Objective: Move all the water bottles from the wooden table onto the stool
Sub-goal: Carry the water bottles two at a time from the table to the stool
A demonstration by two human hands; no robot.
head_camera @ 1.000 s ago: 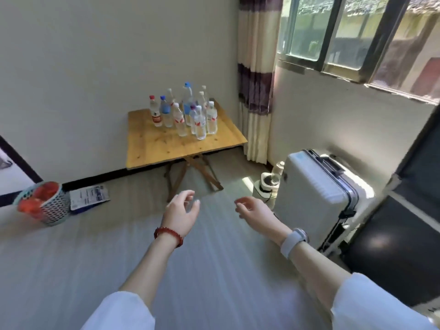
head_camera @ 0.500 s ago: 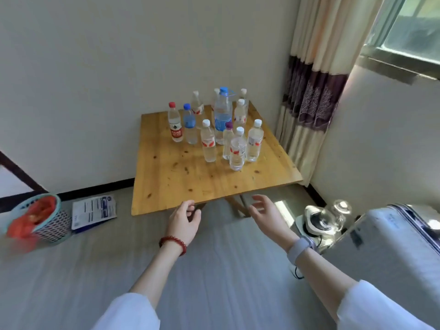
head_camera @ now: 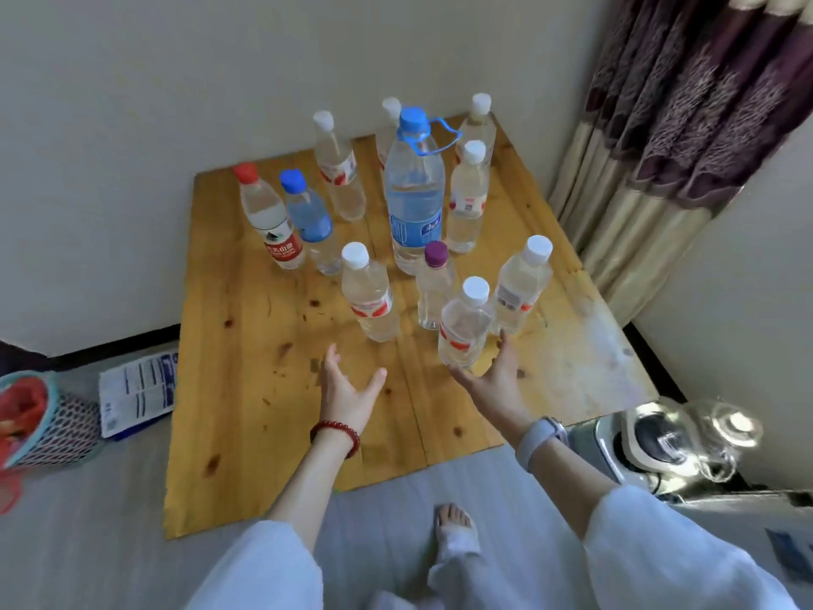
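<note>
While nothing is gripped yet, both hands spread wide over wooden table (head_camera: 246, 389). Right hand (head_camera: 497, 380): fingers apart, cupped around base of nearest white-capped bottle (head_camera: 464, 330); actual contact hard to judge, fingertips partly hidden behind the bottle. Left hand (head_camera: 347, 389): fingers splayed, holding nothing, just short of second white-capped bottle (head_camera: 369, 301), apart from it.

All bottles upright on the table, long axes vertical, caps up; apparent outward lean likely from the wide-angle lens. Purple-capped bottle (head_camera: 433, 288) between the two near ones, lower part hidden by the nearest. Another white-capped bottle (head_camera: 521, 288) to the right, base partly hidden behind right thumb. Large blue-capped bottle (head_camera: 413, 195) behind, with loop handle at neck. Red-capped bottle (head_camera: 270, 222) and small blue-capped bottle (head_camera: 308, 222) touching or nearly so at far left. One rear bottle mostly hidden behind the large one.

Stool out of frame. Kettle (head_camera: 686, 438) at right blurred. Basket (head_camera: 39, 416) cut off at left edge.
</note>
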